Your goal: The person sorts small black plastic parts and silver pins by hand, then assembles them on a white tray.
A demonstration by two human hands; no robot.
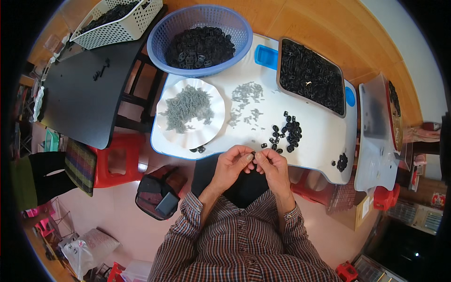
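Fingertips (247, 158) of the left hand (230, 166) and the right hand (275, 170) pinch one small black piece (254, 154) between them. The hands are close together, with their fingers bent in, at the near edge of the white table (324, 134). The fingers hide most of the piece, so I cannot tell its shape.

Just past the right hand lies a loose bunch of black pieces (293, 134). More of them sit in a little heap (342, 162) farther to the right of that hand. Past the left hand, to its left, is a white plate (206, 134) with a wavy rim. It holds a pile of thin grey bits (188, 108). Straight ahead of both hands, more grey bits (247, 92) are spread on the table. Farther ahead, a blue basket (162, 47) full of black parts is to the left, and a metal tray (279, 66) full of black parts is to the right.
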